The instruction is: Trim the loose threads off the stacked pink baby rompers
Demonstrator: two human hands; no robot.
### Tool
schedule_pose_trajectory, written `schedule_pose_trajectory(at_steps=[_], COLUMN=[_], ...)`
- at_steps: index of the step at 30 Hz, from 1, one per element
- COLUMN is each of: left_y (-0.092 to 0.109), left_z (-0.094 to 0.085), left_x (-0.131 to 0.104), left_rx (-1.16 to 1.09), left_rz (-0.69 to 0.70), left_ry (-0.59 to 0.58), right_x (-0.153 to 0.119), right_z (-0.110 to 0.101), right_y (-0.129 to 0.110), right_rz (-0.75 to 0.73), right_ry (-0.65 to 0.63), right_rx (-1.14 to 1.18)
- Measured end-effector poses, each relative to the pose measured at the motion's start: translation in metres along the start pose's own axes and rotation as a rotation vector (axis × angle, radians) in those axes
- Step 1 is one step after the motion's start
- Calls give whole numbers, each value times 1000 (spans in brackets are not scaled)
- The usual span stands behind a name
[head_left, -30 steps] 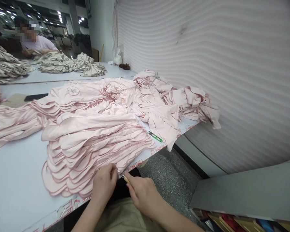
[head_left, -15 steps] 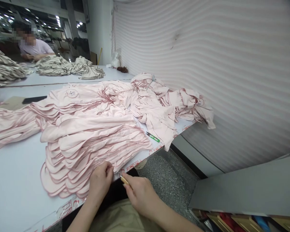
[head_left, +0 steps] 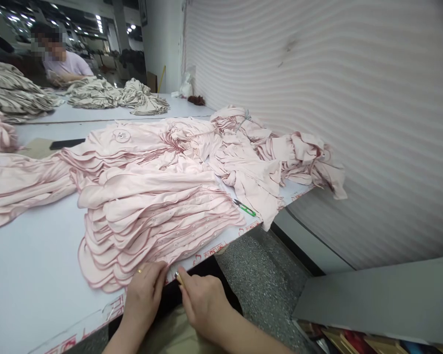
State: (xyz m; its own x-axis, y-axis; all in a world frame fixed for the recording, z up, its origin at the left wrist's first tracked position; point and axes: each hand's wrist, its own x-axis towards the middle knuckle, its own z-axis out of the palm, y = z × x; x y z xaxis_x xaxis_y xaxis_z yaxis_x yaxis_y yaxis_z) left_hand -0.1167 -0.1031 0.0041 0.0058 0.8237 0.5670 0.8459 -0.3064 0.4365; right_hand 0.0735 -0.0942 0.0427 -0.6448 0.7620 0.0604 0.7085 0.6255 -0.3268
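A white worktable (head_left: 25, 280) is stretching beneath a rippled, pale curtain (head_left: 317, 69). At lower right, under a grey panel (head_left: 376, 295), tan-edged slots are holding red and dark items, too blurred to name. Soft pink garments (head_left: 162, 216) with scalloped, darker-edged hems are lying fanned out along the table's near edge. The left hand (head_left: 143, 290) is pinching their nearest edge; the right hand (head_left: 206, 300) is gripping a small tan-handled tool (head_left: 179, 278) just beside it. Green-handled snips (head_left: 244, 207) are resting between the fan and a crumpled pink heap (head_left: 247, 169).
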Motion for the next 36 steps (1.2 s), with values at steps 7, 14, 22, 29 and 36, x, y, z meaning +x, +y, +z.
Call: schedule_pose_trajectory(at_steps=[7,14,22,29,36], left_y=[-7,-1,11,11,0], left_z=[2,2,8,4,6], left_x=[0,1,-29,-27,5], left_rx=[-33,47,252,135,115], left_rz=[-88,121,230,121,-199], left_ry=[5,-4,60,46,-13], right_x=[3,18,10,21,2], right_z=[-16,9,14,-1,-23], right_y=[-14,-26,-14,-8,-12], right_rz=[-21,37,68,26,-7], right_ry=[16,-25,-142,-187,-166], right_rx=[-164,-295,-319,-216,-80])
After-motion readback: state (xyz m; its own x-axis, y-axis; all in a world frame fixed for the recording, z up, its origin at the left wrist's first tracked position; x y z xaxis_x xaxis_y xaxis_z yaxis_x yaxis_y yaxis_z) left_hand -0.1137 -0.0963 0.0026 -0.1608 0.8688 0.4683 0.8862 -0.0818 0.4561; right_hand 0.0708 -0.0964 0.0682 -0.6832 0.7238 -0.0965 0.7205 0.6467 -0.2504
